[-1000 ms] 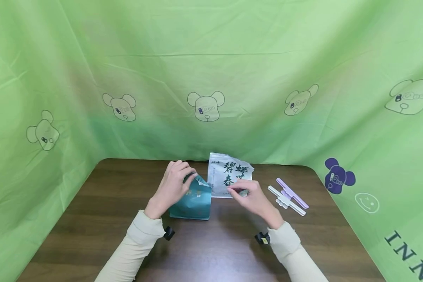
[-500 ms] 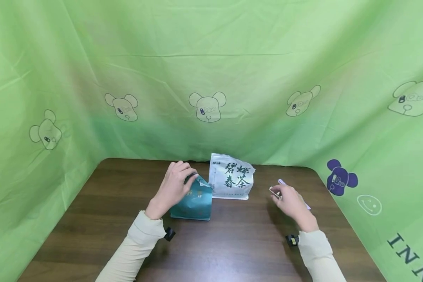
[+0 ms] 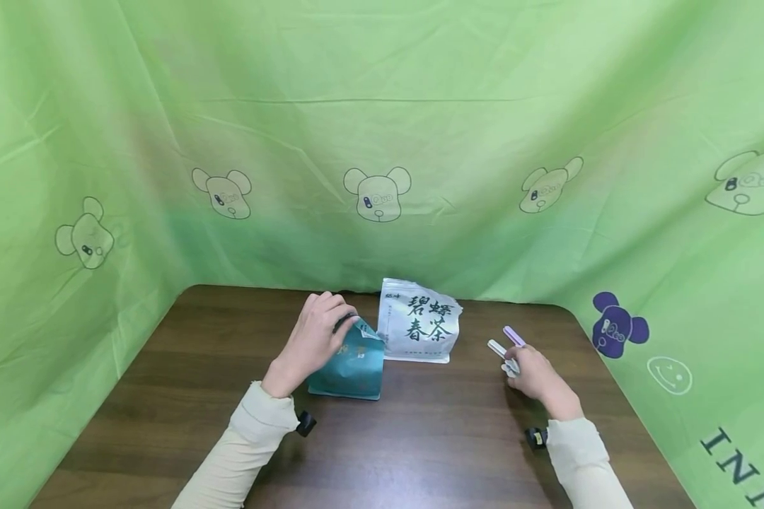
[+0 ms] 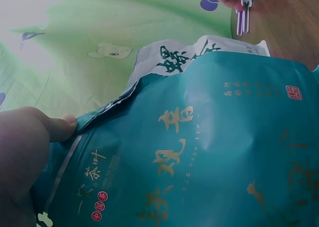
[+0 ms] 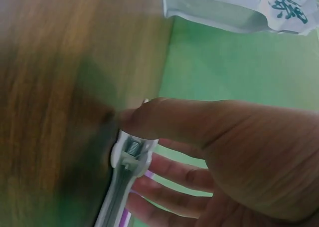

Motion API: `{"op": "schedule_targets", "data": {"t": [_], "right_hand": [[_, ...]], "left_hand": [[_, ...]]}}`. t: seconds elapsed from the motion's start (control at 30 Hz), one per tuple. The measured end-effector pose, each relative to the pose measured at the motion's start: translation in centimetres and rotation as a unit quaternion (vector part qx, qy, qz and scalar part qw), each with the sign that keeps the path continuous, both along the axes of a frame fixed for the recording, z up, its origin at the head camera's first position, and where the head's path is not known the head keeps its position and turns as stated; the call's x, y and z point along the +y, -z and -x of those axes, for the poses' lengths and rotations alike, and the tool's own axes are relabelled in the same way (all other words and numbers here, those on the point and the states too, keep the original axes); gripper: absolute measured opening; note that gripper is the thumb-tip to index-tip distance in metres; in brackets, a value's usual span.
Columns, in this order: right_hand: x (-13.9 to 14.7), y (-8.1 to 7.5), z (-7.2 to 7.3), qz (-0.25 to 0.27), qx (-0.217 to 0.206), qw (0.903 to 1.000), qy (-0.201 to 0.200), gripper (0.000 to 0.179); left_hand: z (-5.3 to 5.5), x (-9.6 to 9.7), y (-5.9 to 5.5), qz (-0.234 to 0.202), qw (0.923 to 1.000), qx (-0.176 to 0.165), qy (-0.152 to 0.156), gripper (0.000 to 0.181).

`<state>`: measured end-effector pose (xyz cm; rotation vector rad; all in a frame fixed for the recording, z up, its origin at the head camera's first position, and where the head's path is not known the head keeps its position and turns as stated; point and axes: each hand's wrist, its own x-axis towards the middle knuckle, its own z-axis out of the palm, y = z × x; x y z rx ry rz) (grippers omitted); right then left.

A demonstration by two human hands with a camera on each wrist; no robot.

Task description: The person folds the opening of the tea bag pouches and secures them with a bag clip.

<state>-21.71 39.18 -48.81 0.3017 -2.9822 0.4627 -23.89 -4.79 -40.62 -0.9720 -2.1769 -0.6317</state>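
Note:
A teal tea bag (image 3: 358, 371) with gold lettering stands at the table's middle, its top corner folded over. My left hand (image 3: 315, 332) pinches that top edge; the left wrist view shows the thumb against the folded strip and the bag's front (image 4: 214, 122) close up. At the right, my right hand (image 3: 537, 375) holds a white bag clip (image 3: 497, 348) by its spring handle. In the right wrist view, the thumb lies on that clip's (image 5: 132, 149) sprung end, with fingers behind it. A purple bag clip (image 3: 513, 336) lies alongside, partly hidden by the hand.
A white tea bag (image 3: 420, 325) with dark green characters and a torn top corner stands behind and right of the teal one. The brown wooden table (image 3: 407, 452) meets a green printed curtain (image 3: 382, 127) at the back and sides.
My right hand has moved from in front of the white bag rightward to the clips and now grips the white one. My left hand stays on the teal bag's top.

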Motion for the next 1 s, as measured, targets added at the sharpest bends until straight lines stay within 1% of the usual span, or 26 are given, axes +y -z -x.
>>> {"op": "schedule_targets", "data": {"t": [0.2, 0.43, 0.5, 0.7, 0.87, 1.0], "right_hand": [[0.0, 0.1, 0.0, -0.009, 0.004, 0.9999, 0.004, 0.038], [0.0, 0.0, 0.3, -0.012, -0.009, 0.9999, 0.008, 0.042], [0.0, 0.0, 0.4, -0.017, -0.011, 0.9998, 0.009, 0.042], [-0.1, 0.2, 1.0, -0.045, -0.004, 0.999, 0.005, 0.04], [-0.1, 0.2, 1.2, -0.051, 0.001, 0.9987, 0.0, 0.043], [-0.3, 0.1, 1.1, -0.048, -0.002, 0.9988, -0.002, 0.041]], "left_hand": [[0.0, -0.1, 0.3, 0.004, 1.0, 0.003, -0.001, 0.006], [0.1, -0.2, 0.1, 0.004, 1.0, 0.003, -0.002, 0.005], [0.1, -0.1, 0.1, 0.006, 1.0, 0.002, -0.003, 0.003], [0.2, 0.1, 0.1, 0.004, 0.9998, 0.014, -0.014, 0.004], [0.2, 0.1, 0.1, 0.005, 0.9998, 0.009, -0.017, 0.004], [0.1, 0.0, 0.1, 0.007, 0.9998, 0.004, -0.016, 0.004]]}}
